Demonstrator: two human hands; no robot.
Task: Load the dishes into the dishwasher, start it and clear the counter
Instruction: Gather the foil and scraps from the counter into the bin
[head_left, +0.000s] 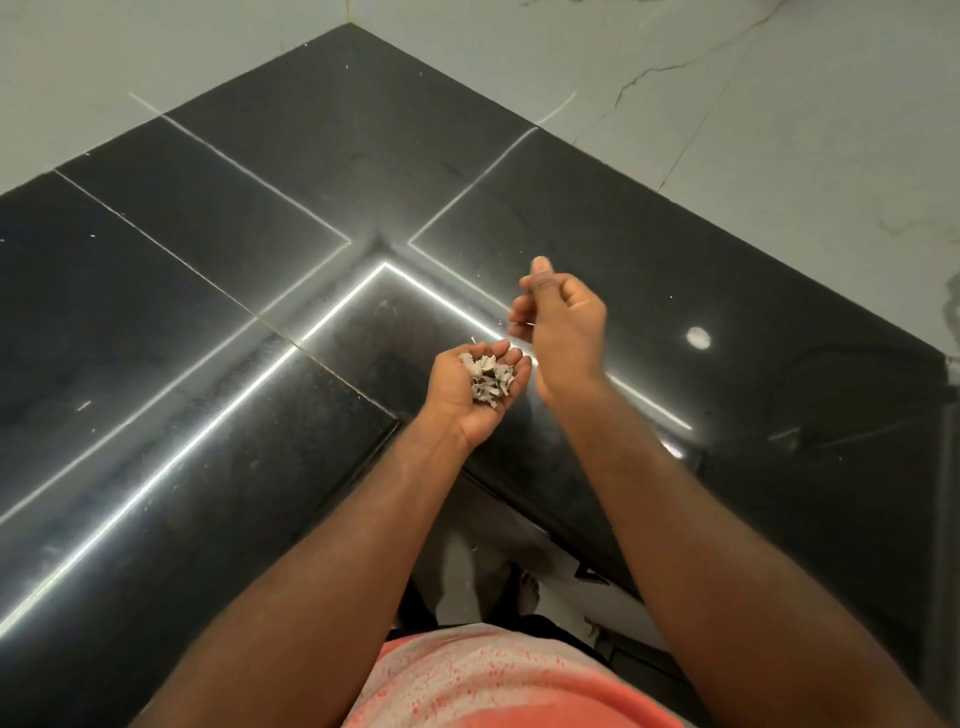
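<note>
A cupped palm of scraps over the black worktop (208, 260).
The left hand (454, 397) lies palm up above the worktop's inner corner, fingers curled round a small heap of pale scraps (488, 379). The right hand (563, 317) hovers just beyond it, fingers loosely bent; whether it pinches a bit I cannot tell. The scraps look light, dry and loose, likely to spill, so best carried cupped from below and level.

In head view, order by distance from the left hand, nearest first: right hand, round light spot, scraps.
1. scraps, in the left hand.
2. right hand, just above and right.
3. round light spot, farther right on the counter.
</note>
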